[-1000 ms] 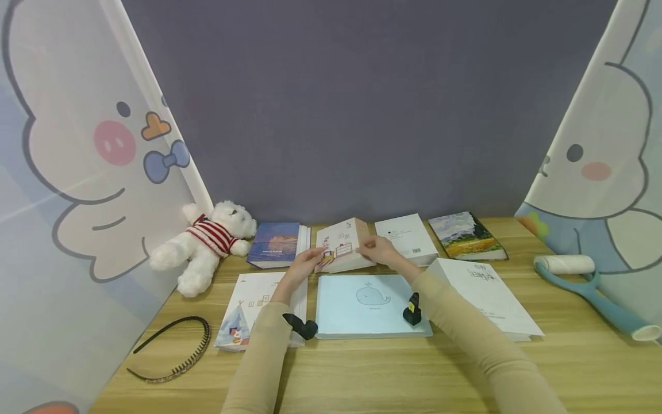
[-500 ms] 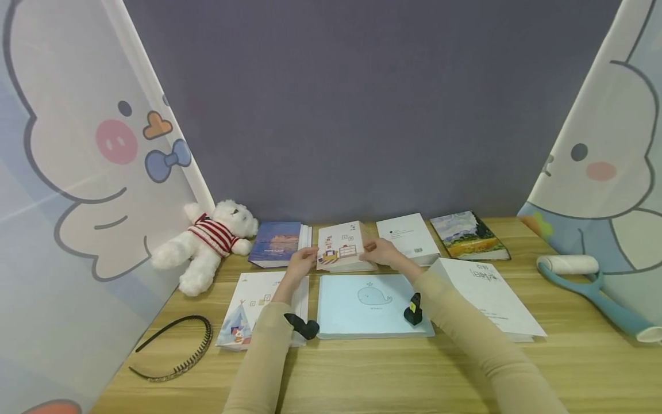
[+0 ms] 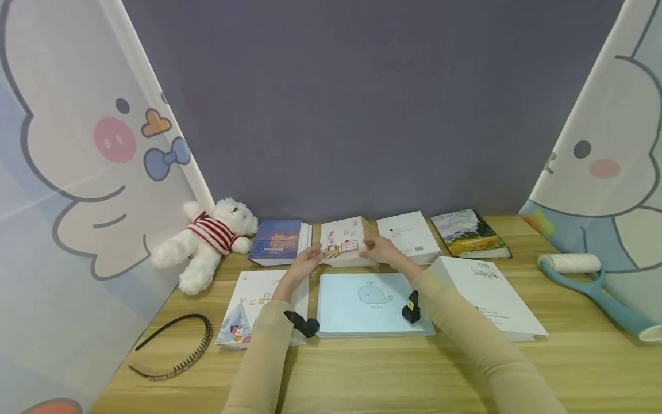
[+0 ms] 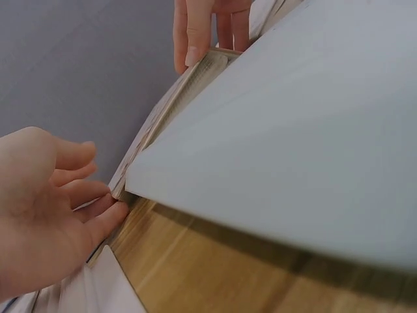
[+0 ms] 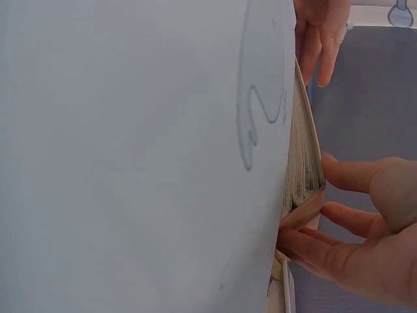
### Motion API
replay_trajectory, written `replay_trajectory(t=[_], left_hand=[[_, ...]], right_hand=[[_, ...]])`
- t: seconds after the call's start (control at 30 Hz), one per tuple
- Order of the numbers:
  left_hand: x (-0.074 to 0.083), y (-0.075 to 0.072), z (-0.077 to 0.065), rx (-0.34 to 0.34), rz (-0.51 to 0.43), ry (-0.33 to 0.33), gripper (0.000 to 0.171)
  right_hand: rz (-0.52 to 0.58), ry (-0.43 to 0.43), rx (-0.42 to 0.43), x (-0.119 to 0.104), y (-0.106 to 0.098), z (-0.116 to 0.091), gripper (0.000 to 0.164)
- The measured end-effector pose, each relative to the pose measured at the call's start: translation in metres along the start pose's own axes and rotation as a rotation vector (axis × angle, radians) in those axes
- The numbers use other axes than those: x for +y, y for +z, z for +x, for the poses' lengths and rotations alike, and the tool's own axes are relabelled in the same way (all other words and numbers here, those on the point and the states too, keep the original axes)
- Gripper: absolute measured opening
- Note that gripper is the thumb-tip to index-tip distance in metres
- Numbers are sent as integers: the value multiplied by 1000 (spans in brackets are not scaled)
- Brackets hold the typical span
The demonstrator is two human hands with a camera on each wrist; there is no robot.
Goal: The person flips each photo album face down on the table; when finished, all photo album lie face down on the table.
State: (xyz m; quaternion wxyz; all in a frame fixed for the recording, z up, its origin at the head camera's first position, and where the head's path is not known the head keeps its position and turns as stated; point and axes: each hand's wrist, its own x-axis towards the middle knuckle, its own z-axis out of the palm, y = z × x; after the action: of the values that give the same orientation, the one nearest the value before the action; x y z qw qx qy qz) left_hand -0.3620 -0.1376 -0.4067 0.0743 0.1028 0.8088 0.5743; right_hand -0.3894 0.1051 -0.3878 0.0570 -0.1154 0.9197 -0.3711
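A photo album [image 3: 341,237] with a pale illustrated cover lies in the middle of the back row. At its near left corner my left hand [image 3: 306,261] touches the edge with its fingertips; the left wrist view shows the thumb apart from the cover. My right hand [image 5: 381,225] holds the near right corner, thumb on the cover and fingers against the spine and below. In front of both hands lies a light blue whale album [image 3: 351,305], which fills much of both wrist views and hides part of the held album.
A blue album [image 3: 276,240] and a white one [image 3: 407,236] flank it; a landscape-painting book [image 3: 469,233] is farther right. The tent-picture album [image 3: 253,305] and a large white album [image 3: 488,293] lie nearer. Teddy bear [image 3: 212,244], headband [image 3: 199,345] and lint roller [image 3: 595,287] lie at the sides.
The illustrated album was tilted and slanting a second ago; it now lies straighter and flatter at the back. My left hand loosened from its left edge, while my right hand stayed at the right corner.
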Motion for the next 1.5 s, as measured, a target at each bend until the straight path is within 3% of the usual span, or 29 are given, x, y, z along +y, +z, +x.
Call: replay_trajectory(t=[0.1, 0.33, 0.5, 0.67, 0.73, 0.87, 1.07, 1.23, 1.5], left_hand=[[3, -1, -1, -11, -9, -5, 50], [-13, -1, 11, 48, -27, -10, 48], [-10, 0, 11, 90, -97, -5, 46], [-4, -6, 6, 156, -46, 18, 44], [-3, -12, 4, 170, -20, 34, 45], [0, -29, -3, 197, -64, 55, 48], [1, -59, -18, 269, -80, 86, 46], [-2, -81, -26, 318, -77, 96, 46], [-14, -106, -34, 452, -27, 49, 45]], right_hand=[[-13, 1, -2, -1, 0, 1, 57], [-36, -5, -12, -4, 1, 2, 56], [-23, -12, 27, -6, -2, 3, 52], [17, -57, 76, -13, -7, 3, 48], [26, -88, 87, -17, -7, 4, 47], [52, -157, 93, -25, -5, 7, 45], [91, -237, 43, -37, 10, 17, 44], [58, -276, 9, -55, 24, 22, 42], [16, -383, -32, -83, 43, 31, 45]])
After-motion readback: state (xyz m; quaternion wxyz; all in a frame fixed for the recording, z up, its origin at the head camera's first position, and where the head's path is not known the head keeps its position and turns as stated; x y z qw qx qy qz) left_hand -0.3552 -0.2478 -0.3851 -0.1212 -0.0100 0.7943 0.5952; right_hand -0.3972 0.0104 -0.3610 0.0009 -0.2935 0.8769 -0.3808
